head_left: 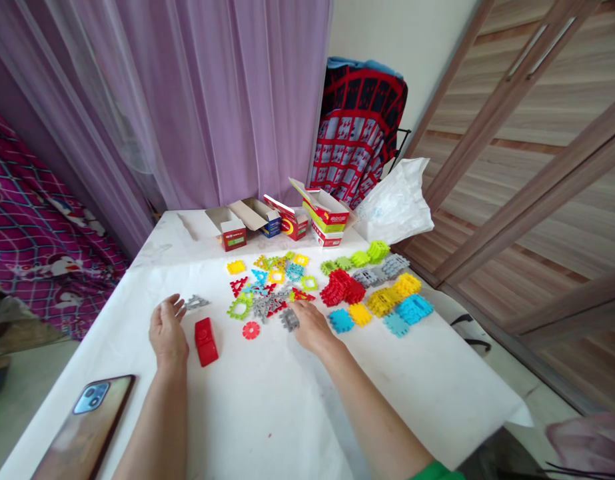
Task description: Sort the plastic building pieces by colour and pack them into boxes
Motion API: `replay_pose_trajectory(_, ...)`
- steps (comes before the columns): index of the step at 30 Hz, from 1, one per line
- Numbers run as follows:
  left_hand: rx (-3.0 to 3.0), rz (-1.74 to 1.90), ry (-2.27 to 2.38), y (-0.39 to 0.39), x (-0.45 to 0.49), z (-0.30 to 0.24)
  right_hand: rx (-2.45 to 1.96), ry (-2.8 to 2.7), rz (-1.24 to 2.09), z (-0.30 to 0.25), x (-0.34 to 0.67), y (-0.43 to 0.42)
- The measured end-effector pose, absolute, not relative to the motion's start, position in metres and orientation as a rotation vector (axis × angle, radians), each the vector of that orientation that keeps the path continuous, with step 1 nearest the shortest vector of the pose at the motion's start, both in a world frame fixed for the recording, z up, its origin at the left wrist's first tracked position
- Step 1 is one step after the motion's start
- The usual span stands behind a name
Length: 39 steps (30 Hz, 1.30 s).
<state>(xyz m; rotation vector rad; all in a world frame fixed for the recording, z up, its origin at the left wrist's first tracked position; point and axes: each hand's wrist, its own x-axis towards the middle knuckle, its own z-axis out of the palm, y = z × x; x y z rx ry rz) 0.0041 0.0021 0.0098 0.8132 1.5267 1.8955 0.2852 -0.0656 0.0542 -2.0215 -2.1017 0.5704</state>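
My left hand (168, 331) rests on its side at the left of the table, fingers loosely curled and apart, with nothing seen in it. Just past its fingertips lies a grey triangular building piece (197, 302). A red plastic piece shaped like a small car body (206, 342) is to the right of that hand. My right hand (310, 325) closes on a grey square building piece (288, 320) at the near edge of a loose pile of mixed pieces (267, 303). A red round notched piece (251, 330) lies left of it.
Sorted stacks of red (341, 288), green (377, 251), grey (394, 265), yellow (384, 301) and blue pieces (414, 309) stand at right. Opened small boxes (234, 238) and a white plastic bag (397, 203) line the back. A phone (82, 433) lies near left.
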Motion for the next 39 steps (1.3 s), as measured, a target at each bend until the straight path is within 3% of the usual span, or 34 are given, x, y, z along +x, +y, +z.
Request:
replay_pose_trajectory(12, 0.845, 1.885, 1.552, 0.002, 0.004, 0.009, -2.327, -1.955, 0.392, 0.064, 0.266, -0.077)
replay_pose_trajectory(28, 0.794, 1.873, 1.557, 0.000, 0.008, 0.017, -2.078, -1.951, 0.440, 0.060, 0.290, -0.101)
replay_pose_trajectory(33, 0.775, 1.874, 1.552, 0.000, 0.010, 0.020, -1.971, -1.690, 0.408, 0.084, 0.348, -0.122)
replay_pose_trajectory(39, 0.799, 1.879, 1.573, -0.001, 0.011, 0.021, -2.267, -1.358, 0.137, 0.106, 0.463, -0.079)
